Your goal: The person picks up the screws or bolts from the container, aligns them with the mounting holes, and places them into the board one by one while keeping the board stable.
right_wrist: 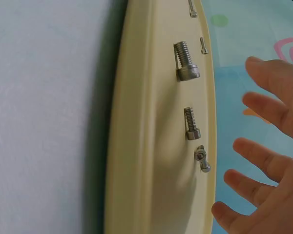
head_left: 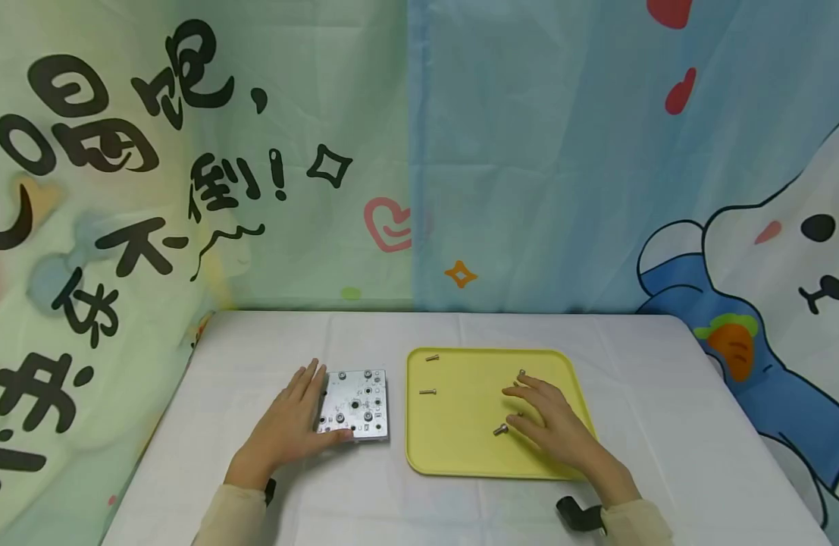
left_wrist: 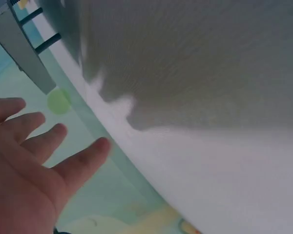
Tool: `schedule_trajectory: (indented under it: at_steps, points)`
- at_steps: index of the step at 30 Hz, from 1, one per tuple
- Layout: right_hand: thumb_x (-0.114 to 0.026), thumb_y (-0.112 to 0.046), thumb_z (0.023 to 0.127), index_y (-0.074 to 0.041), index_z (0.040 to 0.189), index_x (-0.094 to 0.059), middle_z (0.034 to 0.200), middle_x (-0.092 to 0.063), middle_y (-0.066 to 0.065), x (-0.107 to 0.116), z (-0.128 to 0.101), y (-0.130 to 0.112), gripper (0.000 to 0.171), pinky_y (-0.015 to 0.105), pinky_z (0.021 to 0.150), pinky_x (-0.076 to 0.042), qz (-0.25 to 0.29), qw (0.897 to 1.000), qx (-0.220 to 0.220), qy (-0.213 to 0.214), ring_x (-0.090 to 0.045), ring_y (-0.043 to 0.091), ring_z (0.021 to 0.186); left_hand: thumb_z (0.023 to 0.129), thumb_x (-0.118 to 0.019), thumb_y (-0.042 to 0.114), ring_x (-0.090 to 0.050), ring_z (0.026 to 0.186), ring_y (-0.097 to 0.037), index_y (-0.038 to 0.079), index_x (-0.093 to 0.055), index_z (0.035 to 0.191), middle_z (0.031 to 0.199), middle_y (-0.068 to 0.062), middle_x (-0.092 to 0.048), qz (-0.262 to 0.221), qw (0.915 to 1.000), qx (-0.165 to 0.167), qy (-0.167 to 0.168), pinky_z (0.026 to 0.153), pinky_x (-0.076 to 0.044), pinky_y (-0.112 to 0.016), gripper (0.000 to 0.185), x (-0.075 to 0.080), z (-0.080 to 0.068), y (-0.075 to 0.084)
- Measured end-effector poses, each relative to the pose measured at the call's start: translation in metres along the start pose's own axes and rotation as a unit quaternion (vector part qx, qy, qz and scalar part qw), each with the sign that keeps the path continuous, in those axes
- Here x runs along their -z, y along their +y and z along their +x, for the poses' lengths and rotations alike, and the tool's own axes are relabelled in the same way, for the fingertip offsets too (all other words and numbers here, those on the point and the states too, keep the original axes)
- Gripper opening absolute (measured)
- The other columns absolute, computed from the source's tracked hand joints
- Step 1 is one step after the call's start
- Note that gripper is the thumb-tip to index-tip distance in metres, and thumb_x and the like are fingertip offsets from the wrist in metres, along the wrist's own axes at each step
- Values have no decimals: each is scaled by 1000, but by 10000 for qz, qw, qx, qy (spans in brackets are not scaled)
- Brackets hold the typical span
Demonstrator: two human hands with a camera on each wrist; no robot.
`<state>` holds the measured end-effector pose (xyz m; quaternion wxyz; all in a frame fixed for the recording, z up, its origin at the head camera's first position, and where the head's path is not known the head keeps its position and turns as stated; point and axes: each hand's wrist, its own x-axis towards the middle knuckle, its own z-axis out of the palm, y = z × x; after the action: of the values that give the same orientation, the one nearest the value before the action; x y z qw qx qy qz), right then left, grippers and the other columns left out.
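White cloth-covered table point(head_left: 460, 334) under me, cartoon curtains point(head_left: 528, 152) hanging behind it with big black Chinese characters point(head_left: 85, 129) on the left panel. My left hand point(head_left: 292, 425) lies flat, fingers straight, on the left edge of the metal plate point(head_left: 358, 406). My right hand point(head_left: 552, 425) hovers spread and relaxed inside the yellow tray point(head_left: 460, 462), holding nothing. Five screws are scattered there; the nearest screw point(head_left: 501, 430) lies just beside my fingers. Bare cloth all around the tray.

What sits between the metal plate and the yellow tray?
Nothing: head view shows only bare white tablecloth between the square metal plate and the yellow plastic tray.
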<state>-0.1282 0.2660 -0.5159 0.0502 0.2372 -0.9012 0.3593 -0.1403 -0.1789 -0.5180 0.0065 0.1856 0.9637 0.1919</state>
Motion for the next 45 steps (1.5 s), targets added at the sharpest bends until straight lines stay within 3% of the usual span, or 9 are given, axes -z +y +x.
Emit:
schedule_trajectory:
  at_steps: [11,24,38,45]
  points:
    - [-78,-8,86,-15,104,-75,138,-51,30,-2,1,0,20,73,98,-33,-183,9990,-132,-382,-40,54,128,71,-70,78,-20,149,-35,0,-18,159,165,-13,-16,-580,9958,350,-609,116,-29,-50,128,0,5,-2]
    - [-79,-10,86,-26,96,-73,135,-55,26,-6,3,-3,20,76,91,-35,-738,9953,-313,-542,-43,52,126,70,-75,74,-19,149,-34,-2,-17,158,165,-15,-15,-831,9942,322,-609,118,-25,-47,130,1,6,-3]
    - [-77,-14,88,-25,91,-70,134,-56,23,-11,5,-4,13,76,93,-32,-513,9970,-376,-434,-40,52,127,69,-76,73,-22,148,-31,0,-17,159,165,-14,-16,-880,9939,349,-562,118,-26,-45,130,-2,5,-3]
    - [-76,-12,88,-21,90,-71,129,-59,20,-17,13,-11,11,73,92,-34,-371,9988,-82,-294,-45,49,122,69,-76,74,-22,149,-30,0,-17,159,165,-13,-16,-889,9937,363,-580,118,-26,-45,130,-2,6,-3]
